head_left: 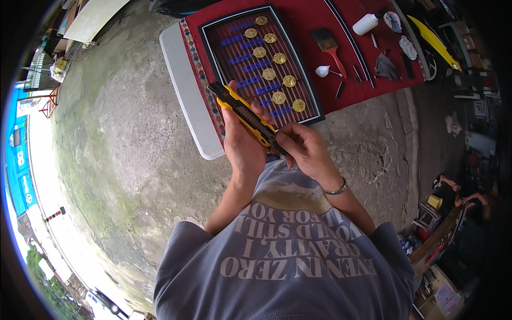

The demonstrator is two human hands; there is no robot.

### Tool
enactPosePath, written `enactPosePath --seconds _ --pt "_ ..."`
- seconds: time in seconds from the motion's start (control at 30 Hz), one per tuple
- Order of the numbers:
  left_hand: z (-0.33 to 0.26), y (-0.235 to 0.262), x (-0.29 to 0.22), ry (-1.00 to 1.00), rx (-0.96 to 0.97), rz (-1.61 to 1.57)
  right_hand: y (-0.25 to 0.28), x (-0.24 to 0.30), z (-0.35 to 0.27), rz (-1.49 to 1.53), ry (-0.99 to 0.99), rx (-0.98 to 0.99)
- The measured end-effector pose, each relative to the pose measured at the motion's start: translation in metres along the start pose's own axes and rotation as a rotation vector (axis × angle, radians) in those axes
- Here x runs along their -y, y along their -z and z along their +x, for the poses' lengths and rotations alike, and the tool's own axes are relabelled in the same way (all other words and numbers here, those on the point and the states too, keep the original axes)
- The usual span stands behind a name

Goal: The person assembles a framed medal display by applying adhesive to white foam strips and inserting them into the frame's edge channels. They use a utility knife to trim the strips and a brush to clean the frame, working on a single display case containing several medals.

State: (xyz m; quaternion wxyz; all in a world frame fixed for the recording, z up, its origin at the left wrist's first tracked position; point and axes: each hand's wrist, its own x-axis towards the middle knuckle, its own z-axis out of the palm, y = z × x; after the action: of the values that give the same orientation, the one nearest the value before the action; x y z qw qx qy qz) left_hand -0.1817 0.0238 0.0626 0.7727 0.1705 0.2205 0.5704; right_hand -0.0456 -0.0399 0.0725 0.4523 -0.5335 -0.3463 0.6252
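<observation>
The person holds a yellow-and-black utility knife [246,114] slantwise above the near edge of a white folding table [184,85]. The left hand [241,140] is closed around the knife's middle from below. The right hand [303,146] pinches the butt end, fingers curled shut on it.

To my eye this is work on the rear of the knife. It goes best with the left grip firm, the blade end pointed away and the right fingers kept clear of the slider.

Just beyond lies a framed board [264,64] of gold discs on a red cloth [309,26], beside a paintbrush [329,48].
</observation>
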Motion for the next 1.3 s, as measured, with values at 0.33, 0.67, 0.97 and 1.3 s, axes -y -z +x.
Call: enactPosePath --seconds 0.33,0.67,0.97,1.3 --pt "0.002 -0.010 0.018 -0.025 -0.043 -0.041 -0.001 -0.028 -0.001 0.315 0.234 -0.005" --pt "-0.007 -0.011 0.082 0.055 -0.196 0.088 0.040 -0.051 0.024 0.218 0.145 -0.123" --pt "0.017 -0.003 0.130 0.047 -0.324 0.234 0.315 -0.137 0.079 -0.528 0.165 -0.602" --pt "0.046 -0.075 0.187 0.021 -0.360 -0.062 0.448 -0.156 0.167 -1.436 0.238 -0.363"
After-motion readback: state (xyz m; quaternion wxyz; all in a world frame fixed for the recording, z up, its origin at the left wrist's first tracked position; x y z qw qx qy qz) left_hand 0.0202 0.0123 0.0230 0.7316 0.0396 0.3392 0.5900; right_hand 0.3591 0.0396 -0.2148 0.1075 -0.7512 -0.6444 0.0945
